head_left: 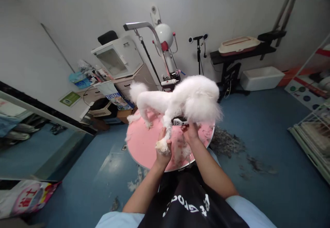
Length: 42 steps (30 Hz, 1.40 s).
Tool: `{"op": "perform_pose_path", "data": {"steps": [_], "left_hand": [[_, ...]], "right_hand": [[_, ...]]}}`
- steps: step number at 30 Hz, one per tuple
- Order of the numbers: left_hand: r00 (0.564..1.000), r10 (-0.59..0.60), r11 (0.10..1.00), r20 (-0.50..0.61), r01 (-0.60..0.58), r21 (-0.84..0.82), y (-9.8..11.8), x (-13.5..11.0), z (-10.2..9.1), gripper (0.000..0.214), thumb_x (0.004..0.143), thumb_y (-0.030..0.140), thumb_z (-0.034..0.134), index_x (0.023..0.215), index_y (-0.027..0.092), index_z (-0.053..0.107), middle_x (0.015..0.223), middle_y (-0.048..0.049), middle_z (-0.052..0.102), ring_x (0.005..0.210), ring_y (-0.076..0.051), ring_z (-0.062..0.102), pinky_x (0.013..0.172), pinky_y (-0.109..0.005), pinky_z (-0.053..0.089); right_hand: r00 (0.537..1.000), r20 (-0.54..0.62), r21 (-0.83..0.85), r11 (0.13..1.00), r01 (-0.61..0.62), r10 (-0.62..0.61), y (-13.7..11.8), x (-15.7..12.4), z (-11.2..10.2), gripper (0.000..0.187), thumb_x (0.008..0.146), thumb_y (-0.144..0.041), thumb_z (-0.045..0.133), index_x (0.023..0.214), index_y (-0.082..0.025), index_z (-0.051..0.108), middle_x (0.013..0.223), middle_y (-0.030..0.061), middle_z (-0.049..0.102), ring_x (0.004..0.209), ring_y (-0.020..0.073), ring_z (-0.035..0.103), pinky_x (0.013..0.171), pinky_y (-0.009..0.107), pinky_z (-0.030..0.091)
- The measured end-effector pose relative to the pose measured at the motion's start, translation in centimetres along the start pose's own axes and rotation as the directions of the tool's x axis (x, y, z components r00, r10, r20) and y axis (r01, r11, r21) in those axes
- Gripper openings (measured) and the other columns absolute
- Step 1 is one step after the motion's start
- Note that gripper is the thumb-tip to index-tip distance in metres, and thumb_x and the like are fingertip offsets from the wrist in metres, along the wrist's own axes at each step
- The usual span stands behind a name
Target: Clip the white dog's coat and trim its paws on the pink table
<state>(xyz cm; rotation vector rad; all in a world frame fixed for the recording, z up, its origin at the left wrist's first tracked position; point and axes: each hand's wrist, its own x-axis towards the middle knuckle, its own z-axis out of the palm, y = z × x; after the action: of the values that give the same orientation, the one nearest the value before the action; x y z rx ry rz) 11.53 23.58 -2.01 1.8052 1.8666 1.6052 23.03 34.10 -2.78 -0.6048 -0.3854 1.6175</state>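
Observation:
A white fluffy dog (160,99) stands on a round pink grooming table (141,145), its head toward the right. My left hand (164,152) is closed around one of its front legs, with the paw (162,146) raised above the tabletop. In my right hand (190,131) is a black and white hair clipper (179,121), held beneath the dog's head and close to its chest and the raised leg. The fluffy head (203,107) hides part of the clipper and some of my right fingers. Loose fur lies scattered over the pink top.
Behind the table rise a grooming arm (140,25) with a hanging black strap (151,59) and a stand dryer (164,35). Grey fur (228,142) is heaped on the blue floor to the right. A wire cage (314,128) stands far right, a white cabinet (116,57) back left.

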Motion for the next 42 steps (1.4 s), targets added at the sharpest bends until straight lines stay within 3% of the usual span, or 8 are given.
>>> {"op": "perform_pose_path", "data": {"steps": [9, 17, 20, 23, 28, 33, 38, 42], "left_hand": [[0.999, -0.049, 0.989, 0.020, 0.051, -0.135, -0.4, -0.4, 0.6, 0.060, 0.088, 0.061, 0.045, 0.122, 0.013, 0.059, 0.123, -0.0205, 0.062, 0.117, -0.028, 0.059, 0.102, -0.042, 0.047], [0.947, -0.126, 0.767, 0.295, 0.282, -0.576, 1.6, -0.7, 1.3, 0.031, 0.079, 0.048, 0.064, 0.087, 0.018, 0.060, 0.062, -0.0003, 0.059, 0.049, -0.012, 0.052, 0.046, -0.024, 0.045], [0.933, -0.058, 0.754, 0.355, 0.274, -0.597, 2.2, -1.4, 1.5, 0.028, 0.079, 0.045, 0.065, 0.083, 0.018, 0.059, 0.065, -0.0004, 0.056, 0.051, -0.011, 0.049, 0.047, -0.023, 0.042], [0.945, 0.022, 0.877, 0.327, 0.139, -0.460, 2.5, -1.9, 1.4, 0.029, 0.075, 0.044, 0.069, 0.083, 0.017, 0.062, 0.074, -0.0028, 0.056, 0.062, -0.013, 0.052, 0.057, -0.025, 0.045], [0.931, 0.044, 0.963, 0.363, 0.057, -0.264, 3.2, -2.1, 0.8, 0.022, 0.079, 0.036, 0.063, 0.088, 0.016, 0.064, 0.080, -0.0053, 0.055, 0.076, -0.017, 0.054, 0.068, -0.026, 0.046], [0.837, -0.013, 0.991, 0.547, 0.083, -0.104, 3.6, -2.3, 0.0, 0.024, 0.082, 0.037, 0.059, 0.095, 0.018, 0.066, 0.091, -0.0089, 0.057, 0.079, -0.019, 0.056, 0.072, -0.029, 0.047], [0.767, -0.052, 0.997, 0.639, 0.074, -0.008, 3.5, -2.3, -0.8, 0.025, 0.083, 0.031, 0.056, 0.103, 0.018, 0.065, 0.102, -0.0136, 0.056, 0.089, -0.025, 0.058, 0.079, -0.036, 0.049], [0.723, -0.040, 0.999, 0.690, 0.042, 0.014, 3.2, -1.9, -1.6, 0.027, 0.082, 0.025, 0.053, 0.106, 0.018, 0.064, 0.103, -0.0148, 0.056, 0.094, -0.028, 0.059, 0.081, -0.040, 0.050]], "right_hand": [[0.986, 0.134, -0.329, 0.943, -0.046, 0.095, -1.6, -1.7, -1.6, 0.035, 0.058, -0.043, 0.079, 0.068, -0.018, 0.056, 0.055, -0.0036, 0.061, 0.035, 0.0049, 0.042, 0.030, 0.016, 0.028], [0.970, 0.221, -0.432, 0.882, 0.187, -0.097, -6.0, -9.4, -5.8, 0.030, 0.070, -0.040, 0.075, 0.091, -0.026, 0.059, 0.068, -0.0005, 0.066, 0.049, 0.0129, 0.055, 0.048, 0.029, 0.050], [0.909, 0.375, -0.637, 0.663, 0.394, -0.181, -9.8, -9.8, -1.9, 0.038, 0.068, -0.032, 0.077, 0.100, -0.029, 0.056, 0.102, 0.0068, 0.071, 0.073, 0.0198, 0.066, 0.050, 0.029, 0.050], [0.844, 0.441, -0.734, 0.418, 0.535, -0.305, -12.4, -6.8, 6.5, 0.041, 0.067, -0.035, 0.075, 0.099, -0.026, 0.051, 0.100, 0.0048, 0.071, 0.065, 0.0155, 0.063, 0.051, 0.026, 0.049], [0.856, 0.508, -0.834, -0.195, 0.516, 0.094, -10.6, 1.1, 18.1, 0.029, 0.063, -0.031, 0.072, 0.084, -0.018, 0.056, 0.068, -0.0016, 0.062, 0.052, 0.0112, 0.051, 0.045, 0.022, 0.039], [0.868, 0.147, -0.802, -0.457, 0.385, 0.475, -5.3, 4.0, 20.4, 0.022, 0.068, -0.030, 0.068, 0.081, -0.018, 0.056, 0.055, -0.0053, 0.051, 0.043, 0.0087, 0.043, 0.041, 0.021, 0.033], [0.885, 0.259, -0.540, -0.703, 0.464, 0.386, -2.0, 4.8, 21.9, 0.026, 0.072, -0.036, 0.065, 0.088, -0.016, 0.059, 0.063, -0.0004, 0.059, 0.057, 0.0131, 0.055, 0.052, 0.023, 0.041], [0.893, -0.036, -0.371, -0.836, 0.405, 0.449, 0.4, 3.9, 21.9, 0.027, 0.077, -0.042, 0.061, 0.072, -0.016, 0.062, 0.053, 0.0033, 0.058, 0.054, 0.0175, 0.058, 0.052, 0.028, 0.045]]}}
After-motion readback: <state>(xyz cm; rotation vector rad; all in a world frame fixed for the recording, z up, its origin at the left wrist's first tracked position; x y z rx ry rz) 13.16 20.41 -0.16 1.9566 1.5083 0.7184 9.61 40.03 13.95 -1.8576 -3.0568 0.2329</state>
